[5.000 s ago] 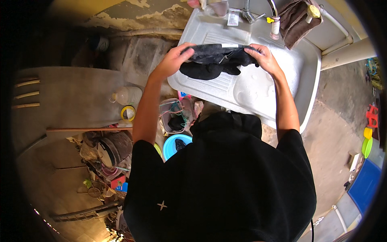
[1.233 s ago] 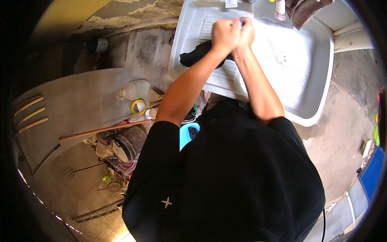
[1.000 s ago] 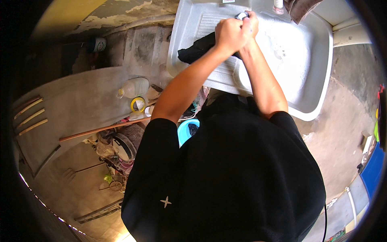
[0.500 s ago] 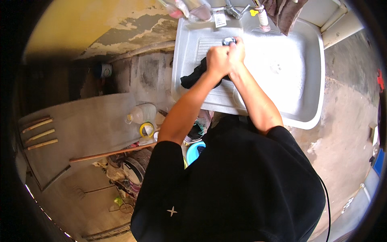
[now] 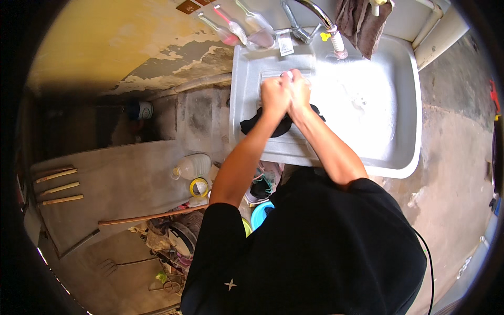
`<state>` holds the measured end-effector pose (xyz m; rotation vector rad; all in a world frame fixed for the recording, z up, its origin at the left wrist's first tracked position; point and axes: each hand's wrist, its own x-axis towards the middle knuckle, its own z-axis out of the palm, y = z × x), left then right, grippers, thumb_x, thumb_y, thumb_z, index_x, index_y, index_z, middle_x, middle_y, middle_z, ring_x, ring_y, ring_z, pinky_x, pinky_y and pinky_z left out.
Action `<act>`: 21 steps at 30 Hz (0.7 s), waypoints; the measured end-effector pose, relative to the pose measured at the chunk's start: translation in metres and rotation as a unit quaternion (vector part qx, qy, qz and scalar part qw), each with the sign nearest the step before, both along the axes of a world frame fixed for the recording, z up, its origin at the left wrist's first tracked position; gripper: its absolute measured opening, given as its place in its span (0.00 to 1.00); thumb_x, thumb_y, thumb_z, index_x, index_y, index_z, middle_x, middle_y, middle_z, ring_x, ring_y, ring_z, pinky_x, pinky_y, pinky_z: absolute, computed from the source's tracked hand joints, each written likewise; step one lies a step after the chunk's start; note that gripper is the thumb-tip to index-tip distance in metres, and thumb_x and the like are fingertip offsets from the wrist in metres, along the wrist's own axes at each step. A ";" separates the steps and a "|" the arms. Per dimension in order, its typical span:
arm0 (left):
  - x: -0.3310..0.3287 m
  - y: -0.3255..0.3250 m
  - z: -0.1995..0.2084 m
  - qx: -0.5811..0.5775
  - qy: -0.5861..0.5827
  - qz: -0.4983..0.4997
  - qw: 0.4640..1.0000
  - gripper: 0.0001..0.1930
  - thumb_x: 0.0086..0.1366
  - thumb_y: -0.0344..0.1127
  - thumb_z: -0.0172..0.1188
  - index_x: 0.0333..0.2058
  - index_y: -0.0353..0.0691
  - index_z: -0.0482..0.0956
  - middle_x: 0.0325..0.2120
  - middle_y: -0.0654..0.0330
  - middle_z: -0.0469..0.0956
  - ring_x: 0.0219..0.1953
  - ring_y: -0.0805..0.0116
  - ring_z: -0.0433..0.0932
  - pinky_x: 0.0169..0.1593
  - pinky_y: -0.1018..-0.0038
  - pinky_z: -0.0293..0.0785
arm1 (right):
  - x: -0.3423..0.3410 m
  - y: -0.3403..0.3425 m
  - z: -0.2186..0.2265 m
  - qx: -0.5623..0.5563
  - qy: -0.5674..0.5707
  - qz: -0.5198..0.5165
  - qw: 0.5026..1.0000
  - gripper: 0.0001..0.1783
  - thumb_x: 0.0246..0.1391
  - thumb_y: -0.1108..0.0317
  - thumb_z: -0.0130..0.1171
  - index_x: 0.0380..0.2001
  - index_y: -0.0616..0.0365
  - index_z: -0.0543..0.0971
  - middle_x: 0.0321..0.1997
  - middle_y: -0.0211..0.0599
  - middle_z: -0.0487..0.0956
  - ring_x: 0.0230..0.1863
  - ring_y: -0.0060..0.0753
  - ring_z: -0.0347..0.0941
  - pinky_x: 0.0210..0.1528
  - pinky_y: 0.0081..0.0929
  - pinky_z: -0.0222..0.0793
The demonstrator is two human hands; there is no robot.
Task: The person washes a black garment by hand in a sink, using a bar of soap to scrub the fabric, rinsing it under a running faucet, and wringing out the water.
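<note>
Over sink [image 5: 388,110], 2 hands [image 5: 275,96] [image 5: 300,94] seemingly clench cloth [image 5: 282,128]

Harsh white glare in the sink [image 5: 370,118], black fisheye edges.

Cloth [image 5: 283,127] is over the drainboard [image 5: 243,89], left of the basin [image 5: 362,131], with the tap [image 5: 337,43] behind.

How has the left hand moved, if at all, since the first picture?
Yes: the bare left hand moved right, inward from the left edge of the grey rectangular sink.
</note>
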<state>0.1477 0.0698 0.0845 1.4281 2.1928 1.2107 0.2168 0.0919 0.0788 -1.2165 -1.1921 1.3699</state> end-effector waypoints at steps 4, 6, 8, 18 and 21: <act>-0.013 0.002 0.000 0.067 -0.151 0.077 0.983 0.25 0.67 0.42 0.58 0.14 0.31 0.70 0.11 0.64 0.67 0.17 0.77 0.62 0.22 0.67 0.59 | -0.010 -0.019 0.021 -0.247 0.238 -0.058 0.937 0.17 0.56 0.61 0.56 0.21 0.65 0.79 0.22 0.32 0.76 0.25 0.25 0.68 0.30 0.30 0.66; -0.043 0.001 0.000 0.034 -0.195 0.084 0.977 0.24 0.68 0.42 0.58 0.14 0.37 0.70 0.13 0.69 0.68 0.18 0.77 0.64 0.22 0.69 0.59 | -0.004 -0.031 0.015 -0.174 0.230 0.089 0.953 0.16 0.57 0.60 0.56 0.24 0.63 0.80 0.20 0.25 0.72 0.24 0.20 0.65 0.26 0.25 0.58; -0.049 0.004 0.009 0.017 -0.282 0.125 0.951 0.21 0.68 0.43 0.59 0.19 0.36 0.76 0.18 0.67 0.72 0.21 0.76 0.68 0.25 0.70 0.63 | -0.004 -0.019 0.006 -0.212 0.297 0.003 0.931 0.16 0.60 0.58 0.55 0.26 0.58 0.81 0.24 0.27 0.75 0.26 0.22 0.67 0.28 0.26 0.61; -0.090 -0.029 0.044 0.021 -0.454 0.063 0.889 0.19 0.71 0.47 0.57 0.46 0.35 0.78 0.40 0.56 0.82 0.40 0.63 0.83 0.48 0.63 0.79 | 0.056 0.037 -0.008 -0.160 0.247 0.140 0.945 0.15 0.62 0.58 0.61 0.37 0.61 0.82 0.33 0.29 0.81 0.34 0.22 0.76 0.41 0.23 0.70; -0.100 -0.040 0.053 0.044 -0.492 -0.003 0.869 0.14 0.75 0.42 0.52 0.48 0.38 0.74 0.39 0.58 0.79 0.40 0.66 0.82 0.46 0.63 0.80 | 0.065 0.041 -0.002 0.020 0.134 0.191 0.972 0.18 0.64 0.56 0.59 0.44 0.60 0.82 0.38 0.32 0.83 0.38 0.20 0.74 0.45 0.22 0.69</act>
